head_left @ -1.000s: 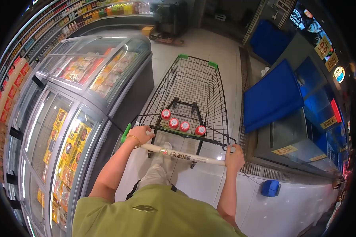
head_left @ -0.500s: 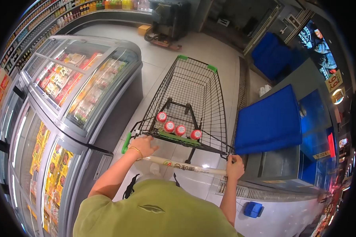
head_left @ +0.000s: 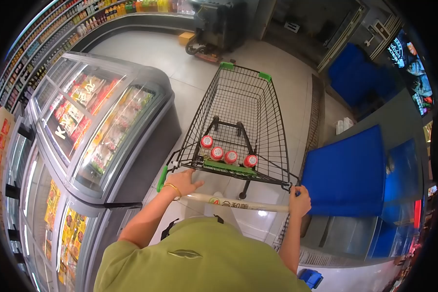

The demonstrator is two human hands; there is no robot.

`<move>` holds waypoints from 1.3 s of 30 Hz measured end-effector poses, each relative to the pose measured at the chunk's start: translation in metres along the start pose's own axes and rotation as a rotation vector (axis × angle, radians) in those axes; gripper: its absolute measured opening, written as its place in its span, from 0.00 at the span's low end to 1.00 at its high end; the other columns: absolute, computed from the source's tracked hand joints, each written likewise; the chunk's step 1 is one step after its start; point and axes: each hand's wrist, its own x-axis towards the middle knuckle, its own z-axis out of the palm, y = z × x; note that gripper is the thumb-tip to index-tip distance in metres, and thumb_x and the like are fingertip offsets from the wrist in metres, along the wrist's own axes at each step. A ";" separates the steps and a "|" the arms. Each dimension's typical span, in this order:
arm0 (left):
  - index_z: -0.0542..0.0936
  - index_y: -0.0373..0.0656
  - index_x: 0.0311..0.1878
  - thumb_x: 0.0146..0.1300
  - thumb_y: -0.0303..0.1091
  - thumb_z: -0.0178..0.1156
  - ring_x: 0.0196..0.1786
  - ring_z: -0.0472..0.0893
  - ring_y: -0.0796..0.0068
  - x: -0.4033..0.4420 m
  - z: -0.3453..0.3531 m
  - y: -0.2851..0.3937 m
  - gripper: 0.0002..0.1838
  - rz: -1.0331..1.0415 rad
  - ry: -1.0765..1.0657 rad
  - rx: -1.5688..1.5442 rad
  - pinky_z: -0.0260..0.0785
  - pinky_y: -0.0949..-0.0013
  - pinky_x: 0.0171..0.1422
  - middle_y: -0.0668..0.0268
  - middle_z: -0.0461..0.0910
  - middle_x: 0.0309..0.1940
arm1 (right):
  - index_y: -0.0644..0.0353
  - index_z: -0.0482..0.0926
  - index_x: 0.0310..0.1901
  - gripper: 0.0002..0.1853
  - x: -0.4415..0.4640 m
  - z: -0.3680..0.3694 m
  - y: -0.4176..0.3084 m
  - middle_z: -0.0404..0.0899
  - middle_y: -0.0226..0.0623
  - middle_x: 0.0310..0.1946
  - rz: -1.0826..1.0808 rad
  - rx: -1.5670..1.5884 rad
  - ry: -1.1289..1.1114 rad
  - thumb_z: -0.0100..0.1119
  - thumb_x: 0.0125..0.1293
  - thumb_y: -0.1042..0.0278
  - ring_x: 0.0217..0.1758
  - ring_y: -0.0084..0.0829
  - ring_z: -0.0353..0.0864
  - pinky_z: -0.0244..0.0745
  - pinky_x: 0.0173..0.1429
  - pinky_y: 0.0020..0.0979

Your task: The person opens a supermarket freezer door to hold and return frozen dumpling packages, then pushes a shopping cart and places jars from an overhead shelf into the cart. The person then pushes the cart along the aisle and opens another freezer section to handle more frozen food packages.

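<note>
A black wire shopping cart with green corner pieces stands in front of me. Several bottles with red caps sit in a row at its near end, behind a green strip. My left hand, with a bracelet at the wrist, rests at the left end of the cream cart handle; its thumb and fingers are spread apart. At the handle's right end, my right hand has its fingers curled round the bar.
Glass-topped freezers with packaged food line the left. Drink shelves curve behind them. To the right are a blue panel and glass cases. A dark machine stands ahead, near a yellow box.
The cart and my hands have advanced along the aisle. The freezers and blue panel have shifted nearer, and the small blue object on the floor has slid toward the bottom edge.
</note>
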 end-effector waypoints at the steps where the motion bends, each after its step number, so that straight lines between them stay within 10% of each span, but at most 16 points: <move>1: 0.70 0.43 0.66 0.58 0.68 0.53 0.57 0.79 0.53 0.008 -0.003 0.002 0.42 -0.020 0.005 -0.003 0.69 0.58 0.62 0.49 0.79 0.55 | 0.51 0.82 0.31 0.12 0.015 0.002 -0.010 0.84 0.34 0.46 -0.037 0.004 0.040 0.62 0.60 0.52 0.44 0.45 0.83 0.76 0.45 0.44; 39: 0.74 0.41 0.59 0.58 0.60 0.58 0.47 0.83 0.57 0.276 -0.165 -0.021 0.35 -0.200 0.219 -0.138 0.74 0.57 0.52 0.63 0.85 0.46 | 0.49 0.84 0.30 0.10 0.345 0.170 -0.256 0.80 0.38 0.55 -0.246 0.102 -0.132 0.63 0.59 0.53 0.52 0.43 0.81 0.75 0.53 0.40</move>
